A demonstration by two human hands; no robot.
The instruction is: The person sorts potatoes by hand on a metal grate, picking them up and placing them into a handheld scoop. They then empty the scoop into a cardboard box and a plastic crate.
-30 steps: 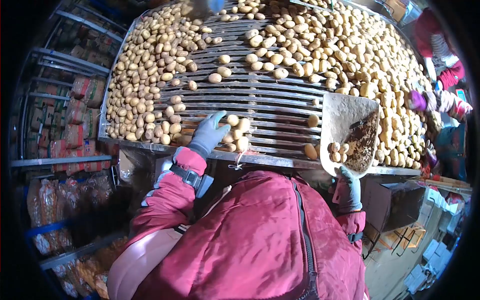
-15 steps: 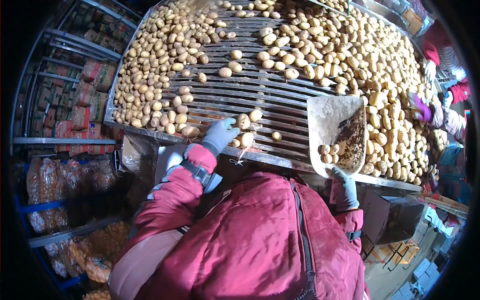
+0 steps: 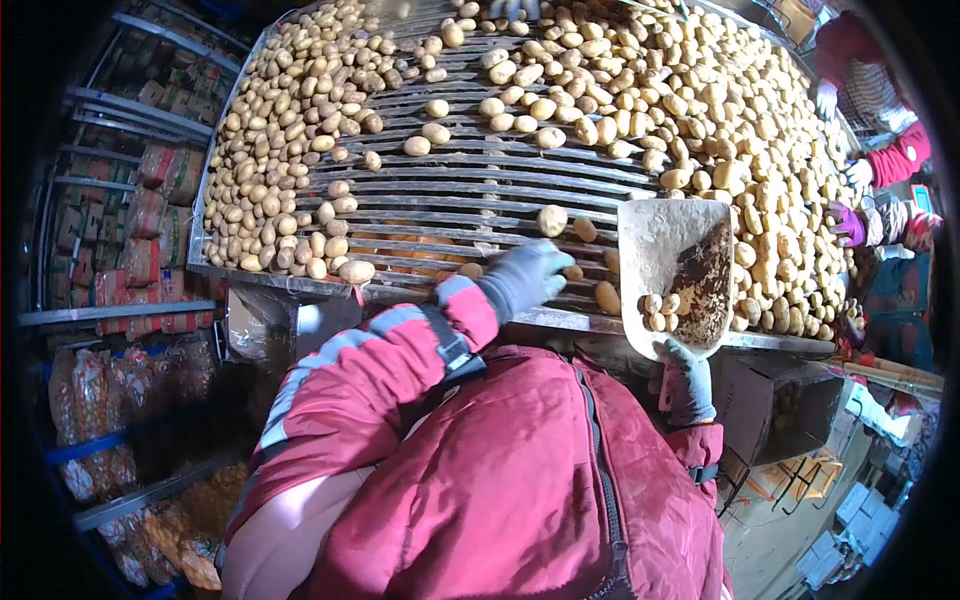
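Observation:
My left hand [image 3: 527, 275], in a grey glove, is above the slatted rack [image 3: 470, 205] near its front edge. Its fingers are stretched to the right, apart, with a small potato [image 3: 572, 272] at their tips. More loose potatoes [image 3: 607, 297] lie between this hand and the scoop. In my right hand [image 3: 686, 382], also gloved, is the handle of a worn whitish scoop [image 3: 648, 235]. The scoop rests on the rack with its mouth away from me, and several small potatoes [image 3: 659, 312] sit near its handle end.
Potatoes crowd the rack's left side [image 3: 270, 150] and form a thick heap [image 3: 700, 100] on the right. Co-workers' hands [image 3: 848, 225] reach in at the right edge. A cardboard box [image 3: 780, 410] stands below right. Shelving [image 3: 120, 315] with filled bags is at the left.
My left hand has moved right along the front of the rack, and the loose potatoes there have shifted right towards the scoop. My right hand and the scoop stay almost in place.

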